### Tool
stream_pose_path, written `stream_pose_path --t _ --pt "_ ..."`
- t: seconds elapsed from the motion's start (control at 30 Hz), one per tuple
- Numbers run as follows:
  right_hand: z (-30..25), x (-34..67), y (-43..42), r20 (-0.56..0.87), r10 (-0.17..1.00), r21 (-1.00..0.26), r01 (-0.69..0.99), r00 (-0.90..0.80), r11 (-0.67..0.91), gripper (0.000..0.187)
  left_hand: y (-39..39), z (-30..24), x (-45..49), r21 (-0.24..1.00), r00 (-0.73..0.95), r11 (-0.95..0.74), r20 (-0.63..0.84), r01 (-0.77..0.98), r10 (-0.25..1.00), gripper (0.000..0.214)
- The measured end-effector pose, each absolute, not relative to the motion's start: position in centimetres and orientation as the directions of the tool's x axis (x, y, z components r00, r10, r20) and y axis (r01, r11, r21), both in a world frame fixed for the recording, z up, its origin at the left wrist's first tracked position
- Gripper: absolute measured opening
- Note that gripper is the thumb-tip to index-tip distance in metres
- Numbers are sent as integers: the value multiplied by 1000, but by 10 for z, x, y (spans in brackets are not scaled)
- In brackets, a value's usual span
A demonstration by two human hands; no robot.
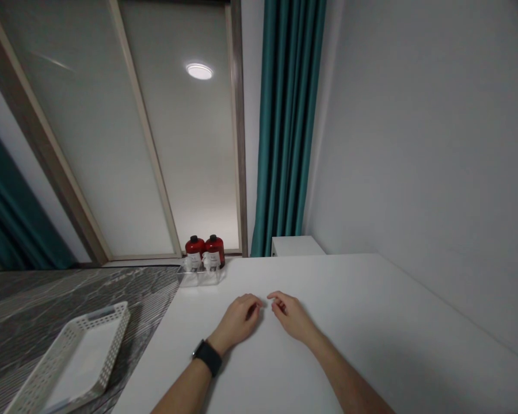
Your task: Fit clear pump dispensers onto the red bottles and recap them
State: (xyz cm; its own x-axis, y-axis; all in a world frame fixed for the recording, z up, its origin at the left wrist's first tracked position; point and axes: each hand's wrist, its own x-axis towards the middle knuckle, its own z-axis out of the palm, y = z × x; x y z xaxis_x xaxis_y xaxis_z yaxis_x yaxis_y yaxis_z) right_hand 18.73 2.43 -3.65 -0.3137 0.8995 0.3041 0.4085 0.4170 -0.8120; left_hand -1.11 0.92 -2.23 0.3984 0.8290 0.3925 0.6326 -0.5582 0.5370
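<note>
My left hand (242, 317), with a black watch (208, 357) on the wrist, rests on the white table (354, 322). Its fingers curve loosely, with a gap between thumb and fingers and nothing visible inside. Facing it across a small gap is my right hand (292, 314), also bare and loosely bent, its thumb apart from the index finger. Beyond the hands, at the table's far left corner, stand two red bottles with black caps, a left one (194, 245) and a right one (214, 245). A clear plastic tray (198, 280) with small white-topped containers sits in front of them.
A white perforated basket (60, 351) is to the left of the table, over a grey patterned floor (21, 310). Behind the table are a white cabinet (297, 246), a teal curtain (289, 126) and frosted sliding doors (185, 149). A plain wall (435, 144) runs along the right.
</note>
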Motion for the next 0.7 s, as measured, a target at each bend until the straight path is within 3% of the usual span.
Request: stream_pose_path --t 0.7 --pt "-38 188 24 300 902 -818 403 -310 410 26 11 -25 -11 527 403 -565 398 635 824 21"
